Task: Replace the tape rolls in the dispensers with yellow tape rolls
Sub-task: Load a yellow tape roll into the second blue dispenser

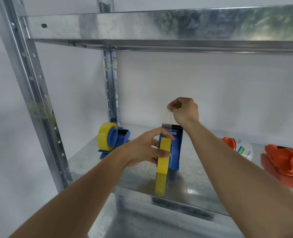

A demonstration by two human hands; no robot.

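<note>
A blue tape dispenser (pixel 176 150) stands in the middle of the metal shelf (pixel 193 182) with a yellow tape roll (pixel 163 157) seated in it. My left hand (pixel 142 148) grips that roll from the left side, thumb and fingers around its edge. My right hand (pixel 185 110) is raised above the dispenser's cutter, its fingers pinched on a thin strip of tape that runs down to the blade. A second blue dispenser (pixel 121 136) with a yellow roll (pixel 104 136) sits at the back left.
Two orange dispensers (pixel 283 160) (pixel 229 143) with clear tape rolls (pixel 245 150) lie on the shelf at the right. An upper shelf (pixel 159 28) hangs overhead. Steel uprights (pixel 36 100) (pixel 111 86) stand at the left and rear.
</note>
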